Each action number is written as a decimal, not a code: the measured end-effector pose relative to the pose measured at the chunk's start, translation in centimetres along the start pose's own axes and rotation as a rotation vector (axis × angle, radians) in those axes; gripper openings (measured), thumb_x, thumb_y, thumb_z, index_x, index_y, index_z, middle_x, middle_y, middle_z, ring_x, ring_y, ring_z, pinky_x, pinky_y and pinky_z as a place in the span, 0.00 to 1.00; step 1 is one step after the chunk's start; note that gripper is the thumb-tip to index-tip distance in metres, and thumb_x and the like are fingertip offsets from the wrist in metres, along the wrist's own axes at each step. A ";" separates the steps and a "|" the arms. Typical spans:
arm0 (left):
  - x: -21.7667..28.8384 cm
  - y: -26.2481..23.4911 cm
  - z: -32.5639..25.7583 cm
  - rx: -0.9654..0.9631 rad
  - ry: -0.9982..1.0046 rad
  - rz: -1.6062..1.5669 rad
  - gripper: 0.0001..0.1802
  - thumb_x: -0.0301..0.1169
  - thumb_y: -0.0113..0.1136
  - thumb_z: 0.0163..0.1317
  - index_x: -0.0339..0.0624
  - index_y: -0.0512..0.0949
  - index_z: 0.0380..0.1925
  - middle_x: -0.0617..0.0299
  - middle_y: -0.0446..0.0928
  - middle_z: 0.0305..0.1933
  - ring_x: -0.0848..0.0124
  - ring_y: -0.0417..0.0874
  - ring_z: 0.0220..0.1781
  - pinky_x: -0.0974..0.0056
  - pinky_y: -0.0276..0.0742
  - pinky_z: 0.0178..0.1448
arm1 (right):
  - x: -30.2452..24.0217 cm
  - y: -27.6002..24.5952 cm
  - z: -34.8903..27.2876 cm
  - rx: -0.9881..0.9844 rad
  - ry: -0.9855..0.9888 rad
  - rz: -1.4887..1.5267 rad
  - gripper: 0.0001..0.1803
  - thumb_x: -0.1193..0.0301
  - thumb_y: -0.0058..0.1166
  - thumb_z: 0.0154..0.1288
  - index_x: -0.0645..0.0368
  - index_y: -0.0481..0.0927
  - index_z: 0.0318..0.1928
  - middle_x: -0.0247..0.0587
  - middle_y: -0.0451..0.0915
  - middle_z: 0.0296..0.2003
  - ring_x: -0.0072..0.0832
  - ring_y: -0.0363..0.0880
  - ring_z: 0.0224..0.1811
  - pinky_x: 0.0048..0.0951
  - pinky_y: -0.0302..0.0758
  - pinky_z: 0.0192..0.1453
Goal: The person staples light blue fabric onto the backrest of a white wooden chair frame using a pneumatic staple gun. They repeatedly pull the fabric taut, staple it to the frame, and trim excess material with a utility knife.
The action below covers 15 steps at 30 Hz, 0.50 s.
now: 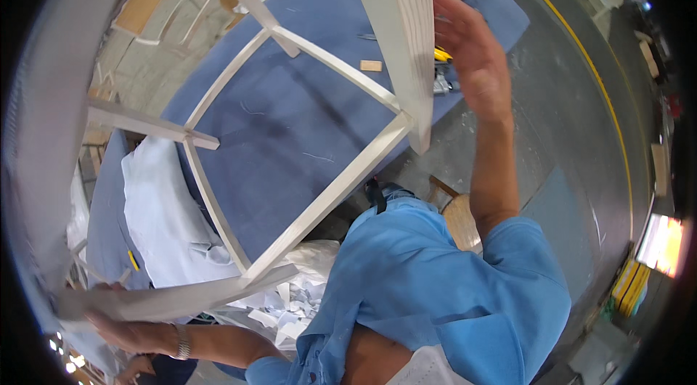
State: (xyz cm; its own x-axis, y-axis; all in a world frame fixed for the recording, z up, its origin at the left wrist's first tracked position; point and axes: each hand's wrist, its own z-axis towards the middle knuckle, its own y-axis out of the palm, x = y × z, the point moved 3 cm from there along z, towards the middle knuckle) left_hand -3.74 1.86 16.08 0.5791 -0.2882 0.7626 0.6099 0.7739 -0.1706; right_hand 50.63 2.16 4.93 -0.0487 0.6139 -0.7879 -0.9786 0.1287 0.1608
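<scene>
A pale wooden chair frame point(330, 200) with thick legs and a square of thin rails fills the view above a blue padded table point(290, 116). At the lower left, my left hand point(123, 332) is closed around one leg, its fingers partly hidden by the wood. My right hand point(475, 58) is raised beside the opposite leg point(406, 29), palm toward it. Its fingers are extended and somewhat blurred, the tips reaching the leg's edge; whether they press on it is unclear. Whether the legs touch the table cannot be made out.
A small wooden block point(371, 66), a yellow-handled tool point(442, 55) and a metal tool point(443, 84) lie on the table. White cloth point(156, 203) drapes its left side. Paper scraps point(283, 312) fill a plastic bag below. A stool point(461, 222) stands near me; more chairs point(145, 4) stand far left.
</scene>
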 end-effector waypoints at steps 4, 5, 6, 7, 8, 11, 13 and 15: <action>-1.8 -4.4 -5.6 -0.096 0.063 -0.119 0.29 0.45 0.57 0.71 0.19 0.76 0.42 0.40 0.79 0.38 0.54 0.82 0.39 0.53 0.80 0.44 | -2.2 4.8 -1.5 0.179 0.006 -0.408 0.42 0.62 0.78 0.56 0.63 0.71 0.66 0.42 0.82 0.53 0.29 0.82 0.53 0.34 0.77 0.60; -2.7 -4.9 -6.1 -0.109 0.043 -0.172 0.29 0.44 0.60 0.70 0.18 0.76 0.45 0.39 0.80 0.40 0.55 0.84 0.40 0.53 0.82 0.46 | -1.8 4.6 -2.5 0.257 0.040 -0.465 0.41 0.65 0.78 0.55 0.63 0.71 0.66 0.41 0.82 0.51 0.28 0.81 0.52 0.33 0.77 0.59; -4.0 -6.0 -7.4 -0.084 0.009 -0.211 0.30 0.44 0.63 0.69 0.17 0.75 0.47 0.39 0.81 0.42 0.56 0.85 0.41 0.53 0.84 0.48 | -1.0 4.5 -3.0 0.294 0.065 -0.511 0.41 0.69 0.78 0.54 0.63 0.71 0.66 0.39 0.82 0.50 0.27 0.81 0.50 0.32 0.77 0.57; -5.4 -7.2 -8.3 -0.068 -0.020 -0.243 0.31 0.43 0.66 0.68 0.16 0.75 0.49 0.39 0.82 0.44 0.57 0.86 0.42 0.53 0.86 0.49 | -0.3 3.6 -4.0 0.296 -0.001 -0.513 0.39 0.69 0.76 0.57 0.64 0.70 0.66 0.41 0.82 0.49 0.27 0.82 0.49 0.30 0.79 0.55; -7.8 -8.8 -8.8 -0.047 -0.156 -0.166 0.31 0.41 0.67 0.67 0.19 0.75 0.54 0.39 0.84 0.45 0.56 0.88 0.44 0.53 0.87 0.49 | 0.0 3.2 -4.8 0.301 -0.002 -0.534 0.39 0.70 0.75 0.57 0.64 0.70 0.66 0.43 0.81 0.49 0.27 0.82 0.49 0.31 0.79 0.55; -18.4 -4.9 -8.7 -0.245 -0.303 -0.589 0.16 0.30 0.64 0.70 0.30 0.80 0.51 0.51 0.85 0.49 0.62 0.87 0.47 0.58 0.86 0.50 | 3.9 2.9 -5.7 0.303 -0.155 -0.574 0.37 0.72 0.73 0.60 0.67 0.68 0.66 0.49 0.80 0.51 0.30 0.81 0.50 0.32 0.79 0.56; -15.3 0.3 -9.0 -0.262 0.293 -0.113 0.14 0.30 0.66 0.69 0.31 0.80 0.47 0.54 0.86 0.46 0.67 0.87 0.42 0.63 0.83 0.48 | 8.0 2.8 -6.2 0.372 -0.156 -0.506 0.40 0.74 0.71 0.62 0.69 0.62 0.69 0.54 0.76 0.56 0.35 0.80 0.54 0.34 0.79 0.58; -9.8 1.3 -10.7 -0.131 0.177 -0.188 0.15 0.34 0.69 0.67 0.33 0.81 0.43 0.58 0.85 0.36 0.70 0.84 0.34 0.66 0.80 0.41 | 9.2 0.9 -7.2 0.342 -0.119 -0.569 0.45 0.75 0.70 0.62 0.70 0.55 0.73 0.56 0.72 0.62 0.39 0.76 0.60 0.36 0.79 0.60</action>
State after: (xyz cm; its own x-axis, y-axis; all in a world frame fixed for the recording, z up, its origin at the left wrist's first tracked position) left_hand -2.80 -0.33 1.71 0.5275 -0.5224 0.6700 0.7735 0.6214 -0.1244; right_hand 47.83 2.33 -6.45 0.4969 0.4568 -0.7378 -0.7259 0.6847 -0.0650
